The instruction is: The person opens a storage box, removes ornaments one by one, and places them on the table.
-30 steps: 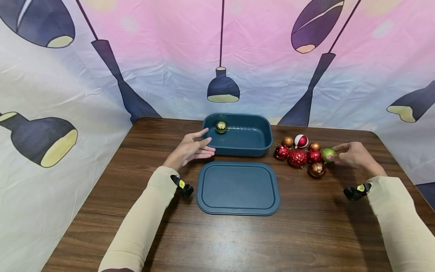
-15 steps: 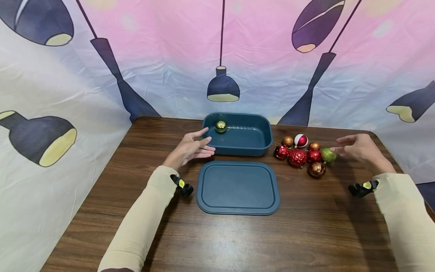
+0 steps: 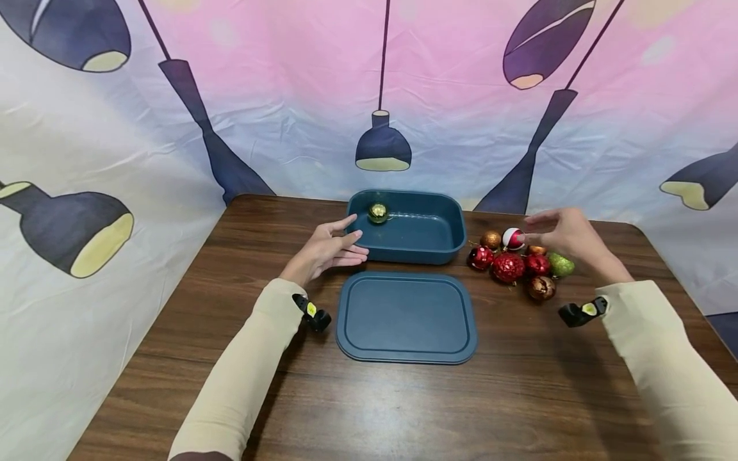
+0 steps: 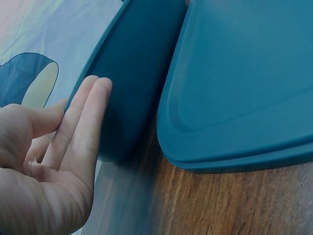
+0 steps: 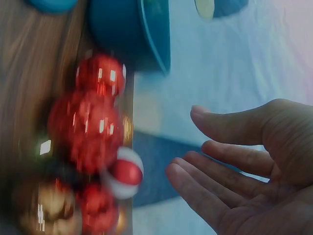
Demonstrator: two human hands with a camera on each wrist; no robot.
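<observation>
My left hand rests at the left end of a deep blue-green box, fingers straight along its outer wall. In the left wrist view its fingertips lie against that wall and the thumb is by the rim. Inside the box, toward the left, sits a shiny gold Christmas ball. My right hand hovers over the right side of a cluster of Christmas balls, holding nothing. Near its fingertips are a red-and-white ball and a partly hidden small orange one. A glittery green ball lies below the hand.
Beside the box the cluster includes a large red textured ball, a brown ball and an orange glitter ball. A flat blue lid lies before the box on the wooden table. A printed cloth hangs behind.
My right hand has come off the green ball, drawn back right, then swung left over the cluster toward the red-and-white ball. The left hand stays at the box.
</observation>
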